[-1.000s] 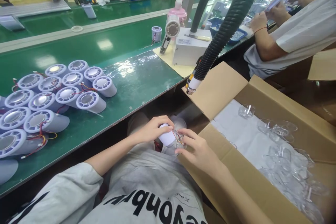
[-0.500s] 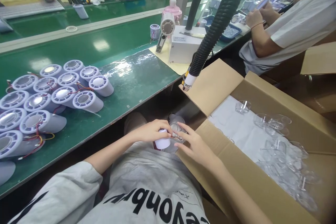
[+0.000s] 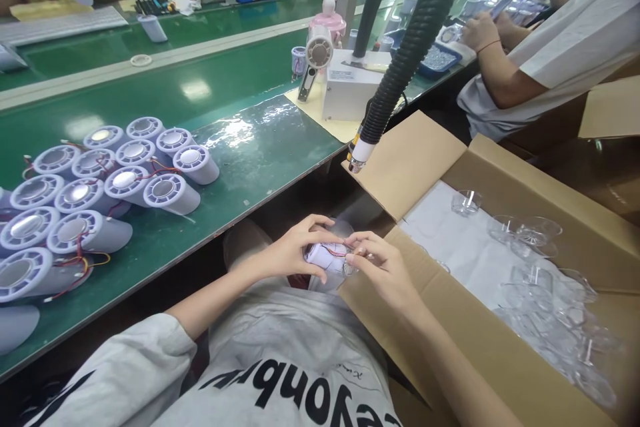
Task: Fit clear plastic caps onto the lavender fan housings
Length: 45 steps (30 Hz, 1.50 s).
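Note:
My left hand (image 3: 295, 248) is curled round a pale lavender cylindrical housing (image 3: 325, 256), with thumb and fingers on opposite sides. The housing lies tilted above my lap, and thin red and dark wires run along its side. At its right end my right hand (image 3: 380, 265) pinches, fingertips together, on the wires. A clear ribbed part (image 3: 348, 268) shows near that end; whether it is joined to the housing I cannot tell. On the green bench at left stand several similar lavender housings (image 3: 90, 230) with round metallic centres and loose wires.
An open cardboard box (image 3: 400, 267) at my right holds several clear plastic parts (image 3: 540, 300). Above its corner hangs a black corrugated hose (image 3: 400, 73). A grey machine (image 3: 350, 90) and a handheld fan (image 3: 317, 57) stand on the bench (image 3: 240, 167). Co-workers sit across and at right.
The housing has turned so its wired side faces up. My right hand's fingers, spread before, have closed on the wires. Across the bench, a co-worker has lifted a lavender item.

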Each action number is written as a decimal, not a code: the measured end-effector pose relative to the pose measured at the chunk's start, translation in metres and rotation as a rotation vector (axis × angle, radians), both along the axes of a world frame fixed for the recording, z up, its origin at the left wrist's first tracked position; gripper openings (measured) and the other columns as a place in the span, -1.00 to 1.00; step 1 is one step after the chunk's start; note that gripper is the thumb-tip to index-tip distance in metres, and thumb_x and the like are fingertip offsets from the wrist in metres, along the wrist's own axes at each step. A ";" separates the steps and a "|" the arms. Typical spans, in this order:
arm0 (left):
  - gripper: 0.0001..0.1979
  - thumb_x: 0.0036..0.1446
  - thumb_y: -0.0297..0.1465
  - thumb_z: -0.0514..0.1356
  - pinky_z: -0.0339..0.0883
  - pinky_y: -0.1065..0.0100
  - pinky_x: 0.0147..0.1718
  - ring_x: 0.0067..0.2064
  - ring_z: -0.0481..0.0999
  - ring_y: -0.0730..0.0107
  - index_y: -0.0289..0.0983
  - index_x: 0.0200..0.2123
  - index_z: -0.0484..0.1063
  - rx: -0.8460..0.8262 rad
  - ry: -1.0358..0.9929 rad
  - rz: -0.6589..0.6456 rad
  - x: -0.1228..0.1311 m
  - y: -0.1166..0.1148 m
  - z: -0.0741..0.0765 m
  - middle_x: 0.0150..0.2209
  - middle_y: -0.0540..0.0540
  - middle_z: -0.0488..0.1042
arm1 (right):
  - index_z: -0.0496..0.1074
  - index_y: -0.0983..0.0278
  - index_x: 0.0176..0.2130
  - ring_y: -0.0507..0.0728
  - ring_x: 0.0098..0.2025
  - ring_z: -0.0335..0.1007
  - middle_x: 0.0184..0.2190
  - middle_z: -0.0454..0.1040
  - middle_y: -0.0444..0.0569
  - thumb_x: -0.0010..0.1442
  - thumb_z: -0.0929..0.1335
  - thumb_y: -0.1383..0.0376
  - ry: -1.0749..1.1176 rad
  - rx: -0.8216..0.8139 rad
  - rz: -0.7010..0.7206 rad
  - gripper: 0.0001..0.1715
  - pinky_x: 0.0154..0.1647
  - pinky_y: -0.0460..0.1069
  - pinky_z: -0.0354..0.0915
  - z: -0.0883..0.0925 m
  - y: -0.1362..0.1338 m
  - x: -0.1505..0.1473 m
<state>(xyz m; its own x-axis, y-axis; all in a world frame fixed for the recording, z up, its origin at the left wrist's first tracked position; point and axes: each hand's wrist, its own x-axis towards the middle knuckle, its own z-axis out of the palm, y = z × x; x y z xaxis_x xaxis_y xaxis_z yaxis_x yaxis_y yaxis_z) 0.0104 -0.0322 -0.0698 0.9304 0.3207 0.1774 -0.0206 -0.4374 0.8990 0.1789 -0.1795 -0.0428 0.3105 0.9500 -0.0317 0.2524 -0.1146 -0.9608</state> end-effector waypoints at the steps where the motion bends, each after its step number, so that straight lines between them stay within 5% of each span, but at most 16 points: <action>1: -0.37 -0.17 -0.18 0.47 0.26 0.02 0.16 0.16 0.38 0.02 -0.16 0.03 0.51 -0.024 -0.001 -0.033 -0.001 -0.001 0.000 0.16 -0.25 0.33 | 0.38 0.26 -0.58 0.18 -0.21 0.43 -0.20 0.49 0.02 0.13 0.40 0.19 0.048 -0.008 -0.028 -0.68 -0.30 -0.01 0.35 0.001 0.000 0.000; 5: -0.35 -0.09 -0.31 0.45 0.34 0.09 0.11 0.14 0.43 0.07 -0.16 0.12 0.43 -0.232 0.026 -0.077 -0.003 -0.007 0.007 0.13 -0.22 0.43 | 0.39 0.26 -0.60 0.19 -0.23 0.47 -0.17 0.54 0.01 0.11 0.43 0.17 0.278 -0.027 -0.077 -0.66 -0.34 0.00 0.40 0.001 0.001 0.005; 8: -0.37 -0.06 -0.34 0.44 0.41 0.18 0.01 0.08 0.49 0.11 -0.20 0.12 0.42 -0.458 0.036 -0.011 -0.004 -0.013 0.013 0.12 -0.22 0.45 | 0.53 0.19 -0.38 0.27 0.00 0.47 -0.03 0.54 -0.01 0.12 0.48 0.20 0.215 0.047 0.041 -0.88 -0.12 0.10 0.46 0.002 -0.001 0.009; 12: -0.40 -0.02 -0.34 0.41 0.41 0.23 0.00 0.04 0.52 0.19 -0.18 0.12 0.40 -0.678 0.000 0.032 -0.007 -0.017 0.016 0.15 -0.19 0.43 | 0.46 0.10 0.05 0.28 0.17 0.35 0.14 0.43 -0.01 0.08 0.53 0.33 -0.174 0.156 0.217 -0.47 0.22 0.19 0.28 0.004 -0.009 0.010; 20: -0.29 -0.10 -0.36 0.46 0.40 0.23 0.03 0.12 0.47 0.10 -0.14 0.17 0.38 -0.582 -0.012 -0.026 -0.012 -0.016 0.025 0.18 -0.19 0.40 | 0.38 0.02 0.08 0.17 0.07 0.44 0.05 0.47 -0.12 0.17 0.50 0.28 0.056 0.106 0.233 -0.49 0.08 0.08 0.44 0.008 -0.016 0.008; 33: -0.25 -0.10 -0.46 0.45 0.33 0.11 0.17 0.26 0.34 0.03 -0.09 0.20 0.36 -0.454 -0.072 -0.056 -0.018 -0.017 0.026 0.25 -0.20 0.34 | 0.35 0.13 0.01 0.07 -0.15 0.48 -0.07 0.49 -0.08 0.19 0.48 0.15 0.479 -0.116 0.201 -0.57 -0.15 -0.08 0.40 0.016 -0.017 0.005; 45: -0.25 -0.10 -0.42 0.46 0.34 0.09 0.15 0.28 0.30 0.01 -0.09 0.20 0.35 -0.434 -0.047 -0.058 -0.023 -0.016 0.023 0.25 -0.21 0.32 | 0.29 0.27 -0.21 0.08 -0.48 0.54 -0.44 0.54 -0.08 0.13 0.43 -0.16 0.681 -0.294 0.137 -0.41 -0.48 -0.13 0.44 0.007 -0.006 -0.004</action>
